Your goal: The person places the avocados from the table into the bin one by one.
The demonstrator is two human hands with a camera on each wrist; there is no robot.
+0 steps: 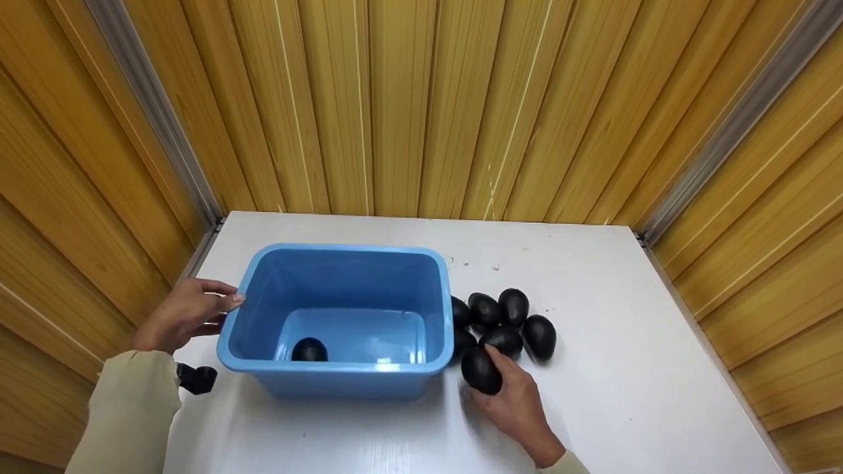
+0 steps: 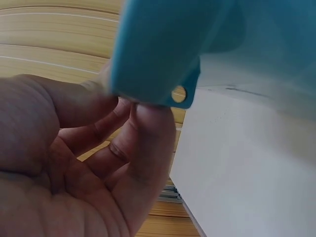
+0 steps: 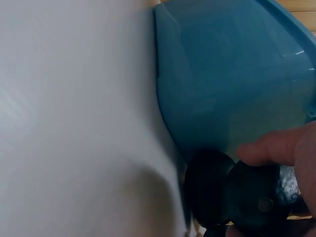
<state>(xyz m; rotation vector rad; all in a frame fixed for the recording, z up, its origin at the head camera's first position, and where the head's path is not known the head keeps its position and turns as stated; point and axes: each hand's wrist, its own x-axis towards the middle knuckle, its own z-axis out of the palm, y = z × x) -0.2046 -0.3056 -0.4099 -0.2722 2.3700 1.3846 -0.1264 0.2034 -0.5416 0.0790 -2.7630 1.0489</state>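
Observation:
A blue plastic bin stands on the white table, with one dark avocado inside near its front wall. My left hand is at the bin's left rim; in the left wrist view, its thumb and fingers pinch the rim's edge. To the right of the bin my right hand grips another black avocado, whose stem end shows in the right wrist view. Several more avocados lie clustered against the bin's right side, just beyond that hand. The bin partly hides two of them.
Yellow wood-patterned panels wall the white table at the back and on both sides. Grey metal posts run up the corners. A small black device is at the left wrist.

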